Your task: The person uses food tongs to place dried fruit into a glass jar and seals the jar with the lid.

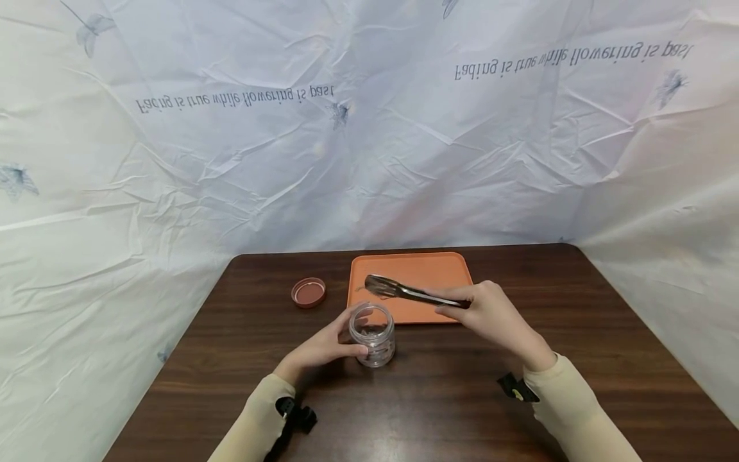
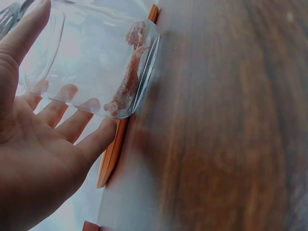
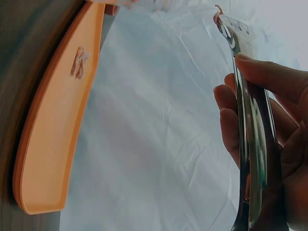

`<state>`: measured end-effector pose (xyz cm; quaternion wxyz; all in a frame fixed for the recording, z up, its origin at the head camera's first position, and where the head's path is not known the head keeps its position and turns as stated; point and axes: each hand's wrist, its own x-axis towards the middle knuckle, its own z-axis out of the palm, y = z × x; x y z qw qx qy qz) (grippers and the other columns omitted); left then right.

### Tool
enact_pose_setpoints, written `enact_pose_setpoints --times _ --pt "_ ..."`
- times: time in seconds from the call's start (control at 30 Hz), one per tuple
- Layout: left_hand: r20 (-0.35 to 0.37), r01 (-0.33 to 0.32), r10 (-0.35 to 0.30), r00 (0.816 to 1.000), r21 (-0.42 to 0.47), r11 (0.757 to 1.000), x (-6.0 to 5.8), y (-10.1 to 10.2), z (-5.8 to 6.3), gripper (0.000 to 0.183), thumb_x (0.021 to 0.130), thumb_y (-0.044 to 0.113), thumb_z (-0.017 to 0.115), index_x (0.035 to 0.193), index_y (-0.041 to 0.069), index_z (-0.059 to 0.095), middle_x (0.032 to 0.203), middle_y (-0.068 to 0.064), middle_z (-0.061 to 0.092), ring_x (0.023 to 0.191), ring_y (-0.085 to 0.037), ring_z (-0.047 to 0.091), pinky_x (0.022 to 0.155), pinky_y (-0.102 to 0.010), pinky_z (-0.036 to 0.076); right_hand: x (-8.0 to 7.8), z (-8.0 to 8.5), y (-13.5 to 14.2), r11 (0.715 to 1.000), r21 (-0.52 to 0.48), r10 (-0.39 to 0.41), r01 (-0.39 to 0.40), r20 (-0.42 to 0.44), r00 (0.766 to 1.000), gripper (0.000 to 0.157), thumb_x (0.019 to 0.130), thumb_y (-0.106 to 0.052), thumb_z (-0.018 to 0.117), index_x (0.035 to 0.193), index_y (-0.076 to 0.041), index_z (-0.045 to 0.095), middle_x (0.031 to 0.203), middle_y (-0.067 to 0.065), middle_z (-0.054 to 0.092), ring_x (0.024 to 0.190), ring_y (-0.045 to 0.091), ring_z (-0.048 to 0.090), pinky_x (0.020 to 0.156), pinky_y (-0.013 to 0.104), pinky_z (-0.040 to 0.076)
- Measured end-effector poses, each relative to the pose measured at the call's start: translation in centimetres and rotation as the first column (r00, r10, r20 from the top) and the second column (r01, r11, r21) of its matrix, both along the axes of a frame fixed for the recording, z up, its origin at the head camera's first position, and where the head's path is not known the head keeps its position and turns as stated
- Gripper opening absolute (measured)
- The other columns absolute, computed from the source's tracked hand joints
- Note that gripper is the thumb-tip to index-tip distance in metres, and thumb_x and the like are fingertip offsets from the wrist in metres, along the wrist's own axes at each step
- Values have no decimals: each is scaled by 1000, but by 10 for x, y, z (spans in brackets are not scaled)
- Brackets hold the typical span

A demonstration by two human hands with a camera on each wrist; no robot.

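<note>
My left hand [image 1: 326, 348] grips a clear jar [image 1: 375, 351] from its left side, thumb at the front and fingers behind. The jar's mouth is uncovered, and reddish-brown dried pieces [image 2: 127, 79] lie along its bottom. In my right hand [image 1: 499, 317] is a pair of metal tongs [image 1: 412, 294], squeezed together. Their head is above the tray's left part, just behind and above the jar's mouth. A small reddish piece [image 3: 217, 15] sticks out from the tong tips in the right wrist view.
An orange tray [image 1: 441, 276] lies at the back of the dark wooden table [image 1: 450, 404]. A few reddish-brown pieces [image 3: 79, 62] rest on it. Left of the tray is a round reddish-brown lid [image 1: 308, 292]. A white printed sheet [image 1: 369, 160] hangs behind the table.
</note>
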<state>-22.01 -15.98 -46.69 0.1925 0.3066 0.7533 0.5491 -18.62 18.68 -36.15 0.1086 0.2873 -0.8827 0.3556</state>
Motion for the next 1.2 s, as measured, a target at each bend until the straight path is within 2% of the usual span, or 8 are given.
enact_pose_setpoints --times 0.17,0.33,0.43,0.6,0.8,1.03,1.13,1.2 --pt "26 -27 28 999 -23 999 1 0 0 92 94 20 75 162 30 13 163 -1 30 149 -24 29 114 -40 35 1 -3 -2 997 47 57 -56 -19 998 37 86 -15 81 121 -26 76 97 -9 77 48 -2 35 48 22 31" --pt "63 -68 71 995 -53 996 3 0 0 92 93 27 76 162 19 14 160 -14 34 145 -27 38 112 -48 38 1 -5 -4 991 96 101 -97 -33 994 36 87 -16 81 121 -27 76 109 -9 75 47 -4 34 49 21 32" --pt "76 -75 80 994 -62 995 4 0 -1 93 94 27 76 162 18 14 157 -17 37 142 -30 42 110 -46 40 0 -8 -6 987 114 118 -114 -24 993 36 87 -16 81 121 -26 76 109 -9 75 49 -4 39 51 22 33" --pt "94 -75 81 992 -63 995 5 -1 -3 97 94 27 75 163 15 7 155 -16 40 137 -33 47 103 -42 47 -2 -12 -9 980 149 136 -132 -20 990 36 87 -18 80 122 -26 75 109 -9 75 47 -4 29 51 21 31" --pt "72 -111 117 990 -91 990 5 -1 0 101 92 33 77 164 17 9 159 -14 33 141 -32 42 107 -47 43 -3 -14 -9 978 157 145 -138 -30 989 35 88 -17 80 122 -27 75 110 -7 75 48 -4 33 53 22 35" --pt "84 -73 76 993 -42 996 4 1 0 97 93 26 77 163 18 11 158 -12 34 142 -31 41 110 -48 40 -5 -17 -10 978 154 148 -144 -13 989 36 88 -18 80 123 -28 75 111 -7 75 51 -6 38 55 21 38" --pt "81 -82 87 993 -55 995 4 0 0 98 92 28 77 163 17 11 160 -13 30 143 -32 40 110 -49 40 -4 -16 -10 978 156 142 -138 -12 990 36 88 -20 80 123 -28 75 110 -8 75 48 -5 30 52 21 35" --pt "78 -86 91 993 -68 994 3 0 1 98 92 29 77 163 18 10 160 -14 30 142 -33 40 110 -50 40 -4 -15 -9 980 152 131 -127 -17 991 36 88 -20 80 123 -28 75 109 -8 75 48 -5 29 52 21 34"
